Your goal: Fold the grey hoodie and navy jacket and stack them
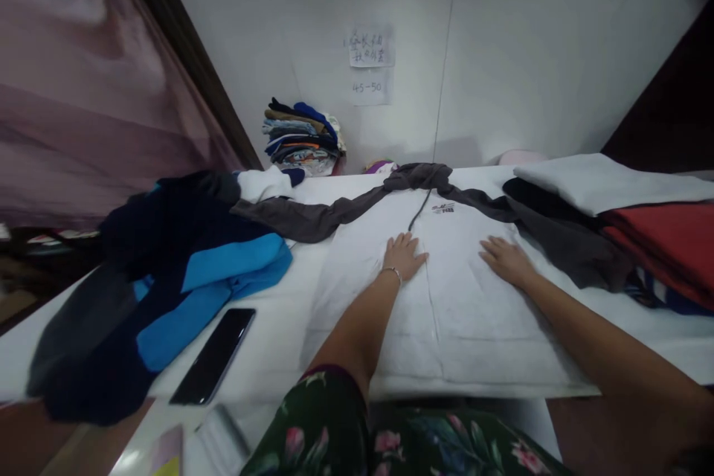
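Observation:
A white jacket (379, 320) with dark grey sleeves and a dark grey hood (418, 175) lies spread on the table, hood toward the wall. Its sleeves stretch out to both sides, and a dark cord hangs from the neck over the front. My left hand (404, 256), with a bracelet at the wrist, rests flat on the jacket near the centre front, fingers spread, just below the cord. Flat on the right half of the jacket lies my right hand (506, 260), fingers apart. Neither hand grips anything.
Dark navy and bright blue clothes (167, 238) are heaped at left, beside a black phone (215, 357). Folded clothes, with a red one (663, 238), are stacked at right under the end of the right sleeve. Another clothes pile (304, 137) stands by the wall below paper signs (371, 48).

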The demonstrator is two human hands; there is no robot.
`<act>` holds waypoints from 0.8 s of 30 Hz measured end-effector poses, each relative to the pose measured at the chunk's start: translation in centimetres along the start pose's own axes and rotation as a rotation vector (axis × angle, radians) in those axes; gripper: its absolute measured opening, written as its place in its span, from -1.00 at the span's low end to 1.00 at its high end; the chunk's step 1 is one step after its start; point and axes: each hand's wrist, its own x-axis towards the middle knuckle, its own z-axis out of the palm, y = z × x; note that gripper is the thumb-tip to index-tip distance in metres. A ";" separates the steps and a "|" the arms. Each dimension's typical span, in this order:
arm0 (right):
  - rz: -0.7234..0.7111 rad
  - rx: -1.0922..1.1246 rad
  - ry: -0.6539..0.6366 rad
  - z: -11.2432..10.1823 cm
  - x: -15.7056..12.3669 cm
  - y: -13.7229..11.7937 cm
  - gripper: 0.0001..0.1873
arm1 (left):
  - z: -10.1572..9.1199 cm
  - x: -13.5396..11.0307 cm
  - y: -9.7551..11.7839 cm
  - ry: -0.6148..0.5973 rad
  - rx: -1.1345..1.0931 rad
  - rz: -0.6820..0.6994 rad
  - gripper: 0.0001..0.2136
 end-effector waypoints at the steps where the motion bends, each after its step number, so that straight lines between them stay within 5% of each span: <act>1: 0.040 -0.017 0.006 0.1 -1.5 1.4 -0.40 | 0.0 -0.2 0.1 0.008 0.006 -0.020 -0.39; 7: 0.157 -0.008 0.064 0.7 -7.1 5.5 -0.33 | -0.5 -3.2 -0.3 -0.055 -0.007 -0.088 -0.36; 12: 0.136 -0.002 0.081 0.3 -7.8 5.0 -0.32 | -2.5 -9.7 -4.7 0.004 0.069 -0.065 -0.48; 18: 0.132 0.018 0.098 0.0 -8.0 4.9 -0.30 | -5.5 -17.4 -11.2 0.144 0.105 -0.512 -0.63; 21: 0.138 0.021 0.098 0.1 -8.0 5.1 -0.30 | -6.3 -18.8 -11.9 0.186 0.016 -0.687 -0.64; 24: 0.153 0.024 0.086 0.1 -7.8 5.2 -0.30 | -6.8 -18.7 -11.4 0.104 -0.121 -0.797 -0.58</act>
